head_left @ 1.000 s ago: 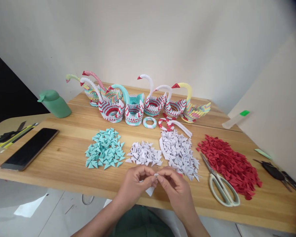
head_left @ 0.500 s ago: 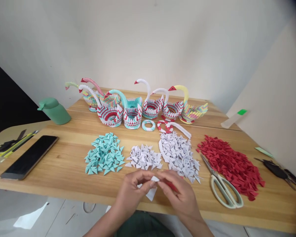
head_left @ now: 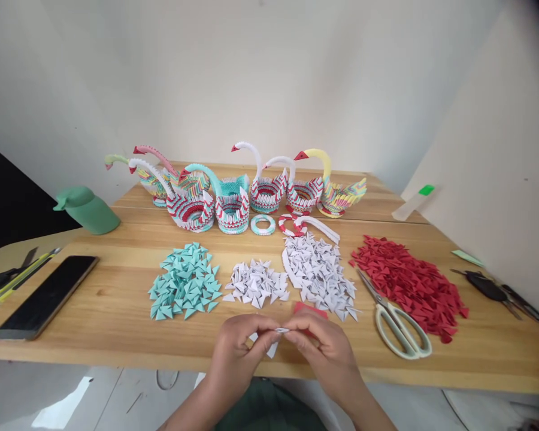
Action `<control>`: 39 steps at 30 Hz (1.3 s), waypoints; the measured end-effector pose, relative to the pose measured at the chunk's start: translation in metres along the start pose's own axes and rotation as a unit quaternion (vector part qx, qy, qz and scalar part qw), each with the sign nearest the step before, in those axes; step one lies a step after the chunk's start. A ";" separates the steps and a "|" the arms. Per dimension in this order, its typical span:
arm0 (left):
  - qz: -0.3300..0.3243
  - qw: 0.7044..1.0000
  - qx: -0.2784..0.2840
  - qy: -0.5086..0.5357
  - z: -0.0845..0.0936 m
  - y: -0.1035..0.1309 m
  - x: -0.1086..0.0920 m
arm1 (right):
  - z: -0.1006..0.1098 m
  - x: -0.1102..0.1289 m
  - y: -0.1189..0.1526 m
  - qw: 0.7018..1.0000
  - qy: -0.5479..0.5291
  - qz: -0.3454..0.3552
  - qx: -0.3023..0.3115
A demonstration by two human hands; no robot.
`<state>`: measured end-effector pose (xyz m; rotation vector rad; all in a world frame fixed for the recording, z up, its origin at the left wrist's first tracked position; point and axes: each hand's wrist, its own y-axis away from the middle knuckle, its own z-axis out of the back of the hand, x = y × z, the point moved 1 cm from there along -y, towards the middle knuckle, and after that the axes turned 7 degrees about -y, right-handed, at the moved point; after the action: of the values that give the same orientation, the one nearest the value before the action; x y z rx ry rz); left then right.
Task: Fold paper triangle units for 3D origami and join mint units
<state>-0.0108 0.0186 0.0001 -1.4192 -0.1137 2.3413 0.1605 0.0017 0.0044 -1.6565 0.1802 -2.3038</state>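
Near the table's front edge my left hand and my right hand pinch a small folded piece of white paper between thumbs and forefingers, one at each end. White paper strips lie below and behind my left fingers, partly hidden. Beyond my right hand a piece of red paper shows in part. Just past my fingers is a small heap of white folded paper triangles. A larger white heap lies to its right, and a turquoise heap to its left.
Several folded-paper swans stand in a row at the back, with a turquoise-and-white ring before them. Scissors lie beside a red triangle heap on the right. A phone and a green bottle are at left.
The white paper between my fingers has turned from a flat face to a thin, edge-on fold. My fingertips have come closer together. The camera view has shifted slightly.
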 end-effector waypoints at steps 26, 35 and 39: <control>0.221 0.810 0.012 0.543 -0.042 -0.001 -0.034 | -0.006 0.028 0.000 0.936 0.170 0.214 -0.221; 0.260 0.806 -0.038 0.531 -0.038 -0.008 -0.026 | 0.002 0.018 0.004 0.964 0.154 0.155 -0.153; 0.313 0.753 -0.032 0.578 -0.041 -0.009 -0.013 | 0.004 0.019 -0.007 0.954 0.220 0.178 -0.096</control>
<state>0.0322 0.0164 -0.0067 -2.9829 0.7290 1.3409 0.1576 0.0023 0.0244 -1.0446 0.7539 -2.3811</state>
